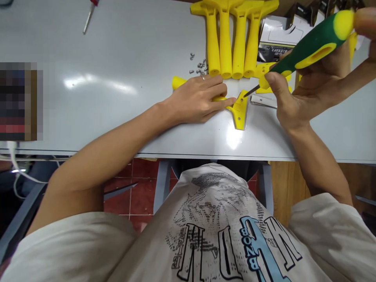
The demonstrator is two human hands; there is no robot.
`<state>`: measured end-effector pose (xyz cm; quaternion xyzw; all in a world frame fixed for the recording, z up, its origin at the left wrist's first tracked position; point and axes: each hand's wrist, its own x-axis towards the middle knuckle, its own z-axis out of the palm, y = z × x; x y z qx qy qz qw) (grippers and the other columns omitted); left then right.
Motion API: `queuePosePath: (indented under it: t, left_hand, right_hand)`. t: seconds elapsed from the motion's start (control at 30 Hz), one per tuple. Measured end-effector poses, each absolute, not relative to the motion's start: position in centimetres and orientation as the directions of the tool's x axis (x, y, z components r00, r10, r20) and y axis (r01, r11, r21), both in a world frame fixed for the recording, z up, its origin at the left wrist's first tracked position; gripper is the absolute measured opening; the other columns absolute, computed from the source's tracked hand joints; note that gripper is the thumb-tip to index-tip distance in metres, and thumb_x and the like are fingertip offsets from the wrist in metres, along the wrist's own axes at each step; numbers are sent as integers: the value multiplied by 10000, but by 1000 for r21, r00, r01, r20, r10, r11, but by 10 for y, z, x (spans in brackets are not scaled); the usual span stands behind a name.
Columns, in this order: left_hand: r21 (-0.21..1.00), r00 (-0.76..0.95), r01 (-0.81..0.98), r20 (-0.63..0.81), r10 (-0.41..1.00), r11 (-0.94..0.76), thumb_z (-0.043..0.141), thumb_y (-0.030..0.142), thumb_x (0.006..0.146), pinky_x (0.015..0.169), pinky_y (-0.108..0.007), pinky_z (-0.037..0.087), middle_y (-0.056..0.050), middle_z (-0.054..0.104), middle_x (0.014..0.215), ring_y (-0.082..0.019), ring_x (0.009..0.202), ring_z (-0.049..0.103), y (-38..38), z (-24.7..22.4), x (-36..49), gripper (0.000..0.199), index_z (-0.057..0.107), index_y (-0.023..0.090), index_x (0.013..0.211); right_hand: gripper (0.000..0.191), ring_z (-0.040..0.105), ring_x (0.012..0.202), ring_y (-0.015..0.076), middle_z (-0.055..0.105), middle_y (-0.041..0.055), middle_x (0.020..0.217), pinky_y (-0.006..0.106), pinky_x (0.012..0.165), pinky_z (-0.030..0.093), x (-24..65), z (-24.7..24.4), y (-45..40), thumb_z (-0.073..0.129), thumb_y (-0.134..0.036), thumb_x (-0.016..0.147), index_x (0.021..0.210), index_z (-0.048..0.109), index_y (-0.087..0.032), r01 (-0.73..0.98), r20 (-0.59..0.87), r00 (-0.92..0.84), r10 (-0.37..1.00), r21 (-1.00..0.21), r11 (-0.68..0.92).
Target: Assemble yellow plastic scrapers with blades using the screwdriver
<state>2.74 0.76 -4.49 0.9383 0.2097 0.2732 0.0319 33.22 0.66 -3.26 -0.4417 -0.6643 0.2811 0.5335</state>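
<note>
My left hand lies over the handle of a yellow scraper, its fingers wrapped round it and holding it against the table. The scraper's head points right and has two screws in its face. In my right hand is a green and yellow screwdriver, tilted, with its butt up at the right. The shaft's tip is at the upper screw of the scraper head; whether it sits in the screw I cannot tell. A flat metal strip lies just right of the head, below my right hand's fingers.
Several yellow scraper handles lie side by side at the back. Small loose screws are scattered left of them. Printed boxes stand at the back right. A red-handled screwdriver lies far left. White cables hang over the table's left edge.
</note>
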Motion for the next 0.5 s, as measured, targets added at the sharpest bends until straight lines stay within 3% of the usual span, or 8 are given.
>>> queuePosePath:
  t: [0.1,0.17,0.23,0.3,0.4,0.5]
  left_hand:
    - [124,776,375,501,384,-919,456,441,1279,826,-482,636,-108,765,1121,-318,1080,785,7,-42,26,380,757,337,1485]
    - [74,788,378,497,363,-923,466,428,1275,811,-467,638,-110,769,1124,-313,1072,789,7,-38,24,373,750,335,1499]
    - [-11,811,375,488,322,-927,470,400,1273,762,-430,624,-108,772,1112,-302,1040,792,7,-34,24,370,733,323,1522]
    - [-113,830,362,492,265,-925,490,358,1268,699,-381,585,-102,778,1085,-286,985,789,8,-31,23,345,721,285,1514]
    - [-186,831,345,517,207,-920,545,342,1254,666,-353,551,-103,787,1057,-272,941,771,9,-27,23,293,729,239,1458]
    - [-109,833,356,486,263,-928,518,388,1265,690,-380,571,-102,780,1073,-289,980,774,9,-27,22,331,734,289,1496]
  right_hand:
    - [1162,699,1566,365,533,88,1740,473,979,801,322,-46,12,778,-950,955,1869,270,-443,253,457,-56,888,-854,455]
    - [1231,691,1557,350,517,70,1720,490,993,787,316,-60,28,702,-1053,911,1869,176,-486,221,513,-44,857,-832,509]
    - [1352,669,1549,339,479,57,1699,510,1018,766,313,-75,49,616,-1180,801,1846,60,-525,178,645,64,762,-758,627]
    - [1399,697,1441,316,473,61,1634,511,975,755,313,-86,68,496,-1272,704,1806,111,-501,159,772,241,588,-630,761]
    - [1261,744,1088,221,549,50,1542,440,807,725,318,-93,80,525,-1217,784,1754,182,-488,170,829,198,523,-554,815]
    - [1146,716,933,173,610,1,1478,371,725,664,324,-93,81,643,-1091,872,1771,145,-583,117,845,123,520,-533,838]
